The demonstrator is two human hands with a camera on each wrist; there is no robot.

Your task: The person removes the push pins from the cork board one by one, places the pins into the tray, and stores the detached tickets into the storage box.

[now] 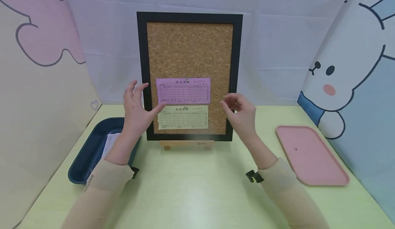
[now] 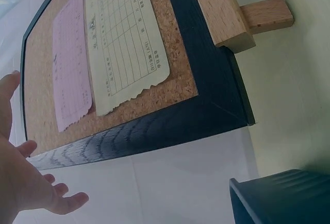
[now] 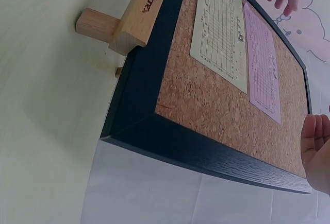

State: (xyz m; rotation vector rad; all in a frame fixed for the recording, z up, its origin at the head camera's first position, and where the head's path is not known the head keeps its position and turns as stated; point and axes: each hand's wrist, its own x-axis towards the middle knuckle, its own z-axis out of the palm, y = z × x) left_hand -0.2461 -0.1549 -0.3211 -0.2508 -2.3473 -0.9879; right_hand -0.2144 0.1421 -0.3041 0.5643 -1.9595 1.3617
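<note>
A cork board (image 1: 191,50) in a black frame stands upright on a wooden easel (image 1: 186,143). On its lower half, a purple receipt slip (image 1: 183,91) is directly above a pale yellow receipt slip (image 1: 183,117); each has a small pin near its top edge. My left hand (image 1: 137,107) is raised in front of the board's left side, thumb and fingers spread, holding nothing. By the right frame edge, my right hand (image 1: 242,114) has loosely bent fingers with a gap to the thumb. Nothing shows in its grasp in the right wrist view either.
A dark blue tray (image 1: 84,146) with white printed paper (image 1: 110,143) inside stands at the left, partly behind my left forearm. At the right lies a pink tray (image 1: 318,160) bearing one tiny dark item (image 1: 295,149). Cloth walls enclose the table (image 1: 191,188).
</note>
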